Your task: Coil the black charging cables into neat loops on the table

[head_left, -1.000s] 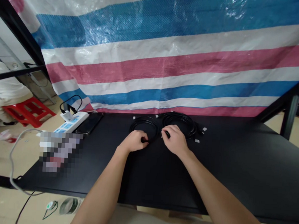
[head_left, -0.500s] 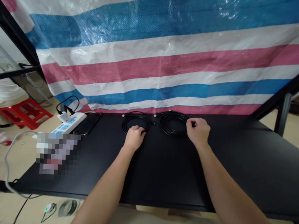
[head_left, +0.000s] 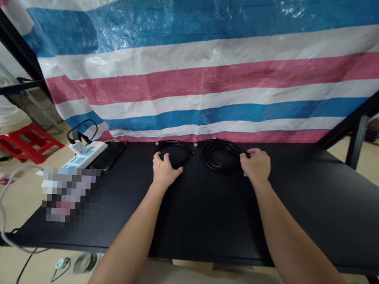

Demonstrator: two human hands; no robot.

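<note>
Starting far left, at ten o'clock from me, a person [head_left: 5, 114] in pale clothes sits on a red stool [head_left: 27, 143]. Nearer, at eleven, a white power strip [head_left: 86, 154] lies on my black table [head_left: 204, 215], with a dark phone [head_left: 110, 156] just beside it.

A little short of twelve is my left hand [head_left: 163, 172], its fingers fanned wide and the thumb stuck out toward three. It's released, fingertips over the near edge of the left cable coil [head_left: 186, 153], which lies flat there on the table. My left forearm reaches forward toward one o'clock, back of the hand up. Half a second ago those fingers sat closer together, more to the right on the coil; now they've spread and slid over toward nine.

Just past twelve, the right cable coil [head_left: 207, 159] lies flat, slightly apart from the left one. At one o'clock my right hand [head_left: 256, 166] is curled in at that coil's three o'clock edge, by a dark cable end; I can't make out whether I'm pinching it. That forearm slants forward toward eleven. A second ago this hand was at the coil's near left side, and half a second ago thumb and finger made a ring; now they're flatter.
</note>
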